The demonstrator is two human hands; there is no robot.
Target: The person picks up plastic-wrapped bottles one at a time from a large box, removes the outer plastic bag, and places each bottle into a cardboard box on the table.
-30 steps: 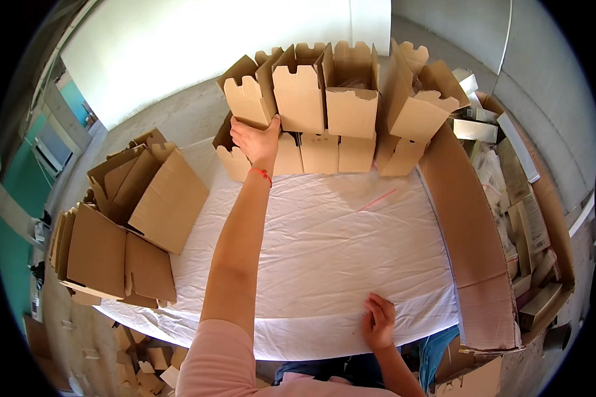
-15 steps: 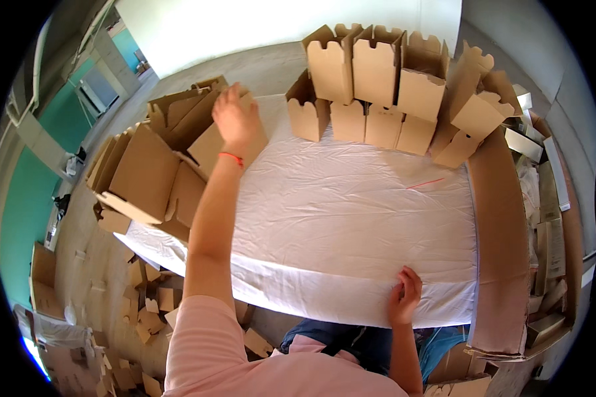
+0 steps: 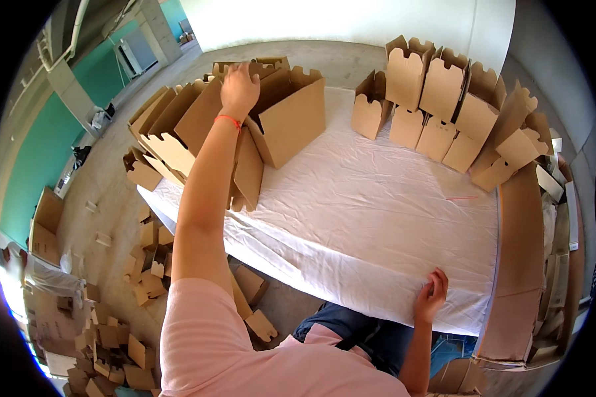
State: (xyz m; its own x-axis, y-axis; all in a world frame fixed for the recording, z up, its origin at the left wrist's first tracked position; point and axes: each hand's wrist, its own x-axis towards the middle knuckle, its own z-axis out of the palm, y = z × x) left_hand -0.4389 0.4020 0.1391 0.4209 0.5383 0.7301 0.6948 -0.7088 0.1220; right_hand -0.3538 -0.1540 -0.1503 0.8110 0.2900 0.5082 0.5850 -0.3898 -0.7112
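Note:
Open-topped cardboard boxes with notched flaps crowd the left part of the white-covered table (image 3: 371, 198). Into this group my left hand (image 3: 240, 92) reaches, its fingers bent over the upper edge of a tilted cardboard box (image 3: 202, 119); the fingertips are partly hidden. Just right of that hand stands another cardboard box (image 3: 291, 119), open at the top. Below my wrist, a brown box panel (image 3: 248, 169) leans toward the table's front edge. My right hand (image 3: 432, 296) rests at the front edge of the cloth, fingers loosely curled and slightly apart, holding nothing.
Two stacked rows of cardboard boxes (image 3: 437, 99) stand at the back right. A thin red strip (image 3: 461, 197) lies on the cloth near them. A large carton (image 3: 520, 264) with packaging scraps borders the table's right side. Loose cardboard pieces (image 3: 119, 344) litter the floor at left.
The view has swung left. My left hand has moved from the right-hand box to a box edge left of it; that right-hand box now stands more upright. My right hand stays at the front edge.

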